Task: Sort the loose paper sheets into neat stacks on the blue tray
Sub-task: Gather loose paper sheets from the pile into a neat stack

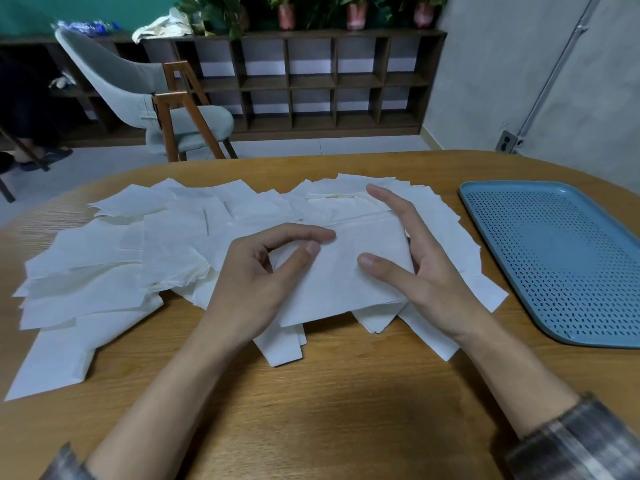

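Several loose white paper sheets (114,271) lie scattered and overlapping across the middle and left of the wooden table (311,393). On top of the pile sits a small squared-up stack of sheets (332,282). My left hand (256,282) pinches its left edge between thumb and fingers. My right hand (415,258) rests against its right edge, thumb on top and fingers stretched along the far side. The blue perforated tray (561,258) lies at the right of the table, apart from both hands, with nothing on it.
A grey upholstered chair (152,95) with wooden legs stands beyond the table's far left edge. Behind it a dark cubby shelf (311,81) with potted plants lines the wall. A grey wall with a socket (507,142) is at the right.
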`<state>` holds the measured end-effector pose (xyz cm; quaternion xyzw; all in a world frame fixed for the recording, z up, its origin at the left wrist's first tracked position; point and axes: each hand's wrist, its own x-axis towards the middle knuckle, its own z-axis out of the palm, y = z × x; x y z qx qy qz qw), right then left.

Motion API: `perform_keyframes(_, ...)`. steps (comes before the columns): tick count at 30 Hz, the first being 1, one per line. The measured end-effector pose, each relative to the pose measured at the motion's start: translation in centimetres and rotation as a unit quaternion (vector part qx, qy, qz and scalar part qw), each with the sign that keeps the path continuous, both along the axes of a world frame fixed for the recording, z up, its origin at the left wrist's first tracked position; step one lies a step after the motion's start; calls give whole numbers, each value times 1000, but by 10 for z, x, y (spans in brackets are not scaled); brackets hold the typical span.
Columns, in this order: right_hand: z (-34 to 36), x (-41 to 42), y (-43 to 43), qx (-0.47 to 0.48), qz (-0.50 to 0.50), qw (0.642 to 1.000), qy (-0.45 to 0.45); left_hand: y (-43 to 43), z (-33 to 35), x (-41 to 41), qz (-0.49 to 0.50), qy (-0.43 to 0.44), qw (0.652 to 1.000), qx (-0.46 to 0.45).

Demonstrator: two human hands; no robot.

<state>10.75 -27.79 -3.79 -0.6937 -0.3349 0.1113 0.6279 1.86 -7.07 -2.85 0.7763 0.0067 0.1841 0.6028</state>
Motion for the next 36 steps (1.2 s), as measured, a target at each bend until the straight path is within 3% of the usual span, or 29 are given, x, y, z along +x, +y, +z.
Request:
perform_keyframes(13, -4, 1, 4, -1, -17, 1000, 1, -2, -1, 1, 10, -2, 999, 45)
perform_keyframes(18, 0, 6, 1, 52, -37, 997, 34, 3, -8, 5, 128, -20, 991, 44)
perform_keyframes(22, 4, 7, -3, 138, -7, 984, 115, 5, -3, 5, 166, -26, 985, 30)
perform_keyframes(25, 4, 7, -2, 146, -1, 980, 134, 0, 1, 6, 94, 16, 994, -56)
perform_keyframes(28, 1, 7, 0, 93, -25, 991, 90, 0, 0, 8, -2, 84, 986, -143)
perform_keyframes(32, -4, 8, 1, 44, -42, 997, 44, -3, 1, 3, 5, 37, 999, -15)
perform_keyframes(36, 1, 11, -5, 25, 19, 998, 57, 1, -8, 6, 51, 15, 998, 14)
